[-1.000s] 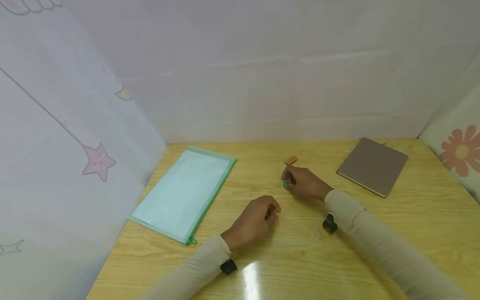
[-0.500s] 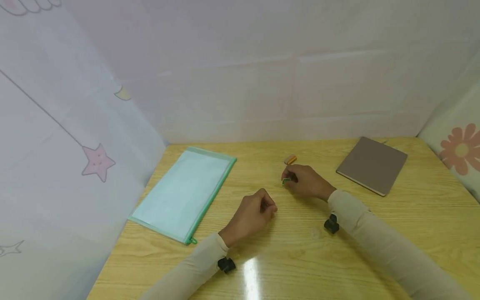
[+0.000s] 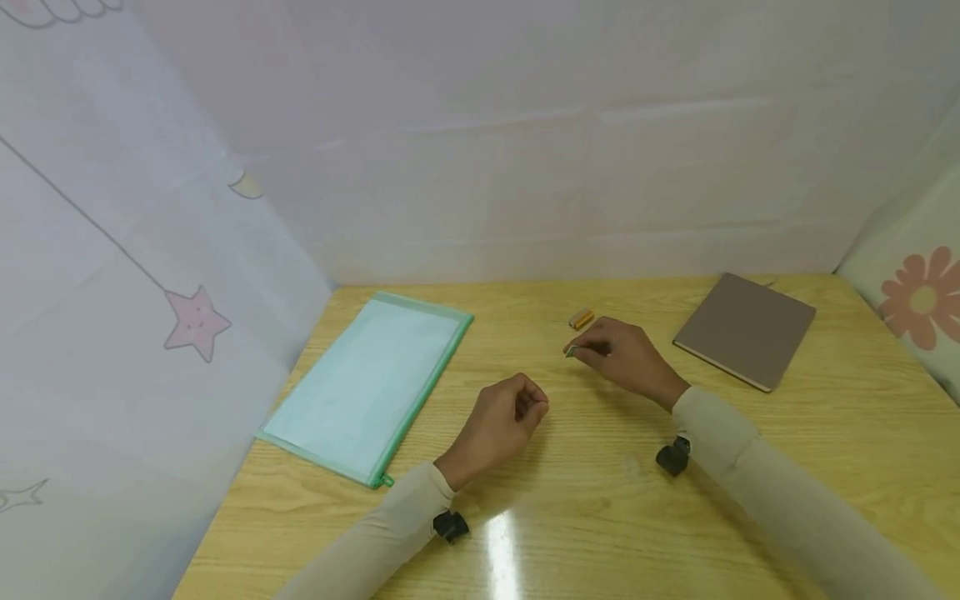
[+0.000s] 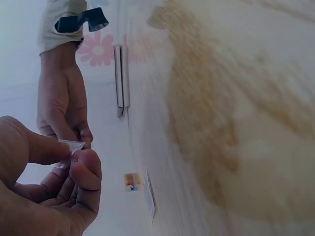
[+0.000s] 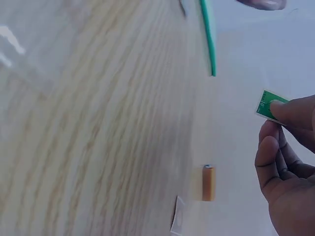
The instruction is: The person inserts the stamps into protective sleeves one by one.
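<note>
My right hand (image 3: 611, 354) pinches a small green card (image 5: 268, 105) between thumb and fingertips, just above the wooden table (image 3: 600, 508); in the head view the green card (image 3: 572, 351) shows only as a sliver at the fingertips. A small orange piece (image 3: 581, 318) lies on the table just beyond that hand, also seen as the orange piece (image 5: 208, 183) in the right wrist view. My left hand (image 3: 504, 423) is curled and pinches a small clear plastic piece (image 4: 69, 147) between thumb and forefinger.
A light green zip pouch (image 3: 369, 385) lies flat at the left of the table. A brown notebook (image 3: 744, 330) lies at the back right. Patterned fabric walls close in the table on the left, back and right.
My right hand has lifted the green card and moved it away from me, toward the orange piece. My left hand has curled tighter and drawn slightly left.
</note>
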Demonstrator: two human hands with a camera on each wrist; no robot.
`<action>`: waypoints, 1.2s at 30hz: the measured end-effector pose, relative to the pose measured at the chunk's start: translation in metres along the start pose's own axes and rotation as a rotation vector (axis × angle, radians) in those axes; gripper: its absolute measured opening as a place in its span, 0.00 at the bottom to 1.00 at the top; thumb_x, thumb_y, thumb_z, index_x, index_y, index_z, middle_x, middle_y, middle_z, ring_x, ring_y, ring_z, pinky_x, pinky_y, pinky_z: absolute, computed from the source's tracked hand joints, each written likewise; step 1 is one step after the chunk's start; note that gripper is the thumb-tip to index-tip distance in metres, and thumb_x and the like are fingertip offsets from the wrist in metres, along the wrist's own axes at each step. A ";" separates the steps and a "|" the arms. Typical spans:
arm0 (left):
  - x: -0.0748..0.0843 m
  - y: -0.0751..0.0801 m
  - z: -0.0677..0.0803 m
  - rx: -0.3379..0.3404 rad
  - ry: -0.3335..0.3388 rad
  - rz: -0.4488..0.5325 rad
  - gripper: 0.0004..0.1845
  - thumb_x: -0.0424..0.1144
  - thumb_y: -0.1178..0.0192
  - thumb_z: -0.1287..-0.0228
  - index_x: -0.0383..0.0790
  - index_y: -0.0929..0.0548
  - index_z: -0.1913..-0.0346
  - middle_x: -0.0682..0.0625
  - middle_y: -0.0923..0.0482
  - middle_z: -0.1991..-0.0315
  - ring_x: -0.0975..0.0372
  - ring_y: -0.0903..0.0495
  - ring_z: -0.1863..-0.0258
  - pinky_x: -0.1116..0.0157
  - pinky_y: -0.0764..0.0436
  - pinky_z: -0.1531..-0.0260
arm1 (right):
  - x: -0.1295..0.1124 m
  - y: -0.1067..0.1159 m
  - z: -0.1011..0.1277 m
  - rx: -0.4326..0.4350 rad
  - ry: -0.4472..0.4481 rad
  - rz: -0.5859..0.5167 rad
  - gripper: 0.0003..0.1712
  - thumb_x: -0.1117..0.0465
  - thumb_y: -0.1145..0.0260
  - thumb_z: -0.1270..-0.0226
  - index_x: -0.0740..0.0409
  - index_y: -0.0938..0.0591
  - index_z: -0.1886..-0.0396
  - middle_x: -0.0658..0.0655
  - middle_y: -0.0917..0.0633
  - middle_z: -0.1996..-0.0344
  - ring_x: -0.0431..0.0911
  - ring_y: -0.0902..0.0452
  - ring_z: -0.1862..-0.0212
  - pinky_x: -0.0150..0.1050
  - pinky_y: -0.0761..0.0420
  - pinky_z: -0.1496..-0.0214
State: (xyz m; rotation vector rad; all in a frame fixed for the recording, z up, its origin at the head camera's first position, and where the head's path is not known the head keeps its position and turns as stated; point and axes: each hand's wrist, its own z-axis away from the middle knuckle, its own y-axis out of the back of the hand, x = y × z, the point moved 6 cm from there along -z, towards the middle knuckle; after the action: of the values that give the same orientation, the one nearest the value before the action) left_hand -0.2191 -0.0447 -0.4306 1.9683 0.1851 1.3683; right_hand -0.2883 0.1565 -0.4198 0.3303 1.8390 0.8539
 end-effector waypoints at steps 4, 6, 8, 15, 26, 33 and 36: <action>-0.002 0.002 -0.001 0.016 -0.008 -0.004 0.06 0.39 0.44 0.23 0.41 0.19 0.54 0.48 0.18 0.63 0.68 0.21 0.70 0.70 0.19 0.70 | -0.007 0.004 0.003 0.028 0.006 -0.005 0.09 0.56 0.33 0.27 0.43 0.13 0.51 0.43 0.18 0.59 0.40 0.22 0.60 0.43 0.20 0.56; -0.002 0.003 -0.001 0.029 -0.014 -0.007 0.07 0.39 0.44 0.23 0.40 0.19 0.54 0.47 0.17 0.63 0.68 0.21 0.71 0.70 0.19 0.71 | -0.011 0.006 0.005 0.042 -0.003 -0.011 0.09 0.56 0.32 0.28 0.44 0.15 0.50 0.43 0.17 0.61 0.40 0.21 0.61 0.43 0.20 0.57; -0.003 0.004 -0.001 0.040 -0.015 -0.009 0.06 0.39 0.44 0.23 0.41 0.19 0.55 0.47 0.17 0.64 0.68 0.21 0.71 0.70 0.19 0.71 | -0.012 0.006 0.007 0.047 -0.013 -0.033 0.10 0.55 0.31 0.29 0.46 0.17 0.50 0.45 0.16 0.61 0.42 0.19 0.61 0.43 0.19 0.59; -0.005 0.008 0.000 0.077 0.014 -0.010 0.03 0.42 0.41 0.24 0.48 0.20 0.58 0.54 0.20 0.68 0.67 0.21 0.73 0.68 0.20 0.74 | -0.014 0.001 0.016 0.012 -0.105 -0.249 0.09 0.50 0.31 0.30 0.46 0.17 0.55 0.53 0.14 0.61 0.57 0.16 0.58 0.49 0.17 0.58; -0.003 0.014 -0.004 0.114 0.002 0.012 0.03 0.42 0.41 0.25 0.48 0.22 0.57 0.56 0.21 0.69 0.64 0.21 0.74 0.68 0.20 0.75 | -0.037 -0.010 0.018 -0.070 -0.089 -0.435 0.12 0.51 0.32 0.29 0.51 0.17 0.53 0.59 0.15 0.59 0.65 0.20 0.57 0.52 0.17 0.57; -0.003 0.014 -0.004 0.130 -0.002 0.036 0.03 0.42 0.41 0.25 0.48 0.22 0.57 0.56 0.21 0.70 0.66 0.21 0.75 0.68 0.19 0.76 | -0.040 -0.019 0.017 -0.083 -0.120 -0.515 0.13 0.54 0.31 0.29 0.54 0.19 0.51 0.59 0.16 0.60 0.69 0.22 0.55 0.56 0.18 0.57; -0.002 0.015 -0.004 0.132 -0.003 0.028 0.03 0.41 0.40 0.25 0.48 0.22 0.57 0.57 0.21 0.70 0.66 0.21 0.75 0.68 0.19 0.76 | -0.040 -0.022 0.017 -0.083 -0.120 -0.538 0.13 0.55 0.31 0.29 0.55 0.20 0.51 0.60 0.16 0.60 0.70 0.22 0.56 0.58 0.19 0.56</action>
State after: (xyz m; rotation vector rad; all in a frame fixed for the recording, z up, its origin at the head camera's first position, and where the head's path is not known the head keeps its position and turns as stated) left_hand -0.2273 -0.0546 -0.4224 2.0880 0.2531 1.4027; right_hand -0.2529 0.1247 -0.4109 -0.1624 1.6584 0.5191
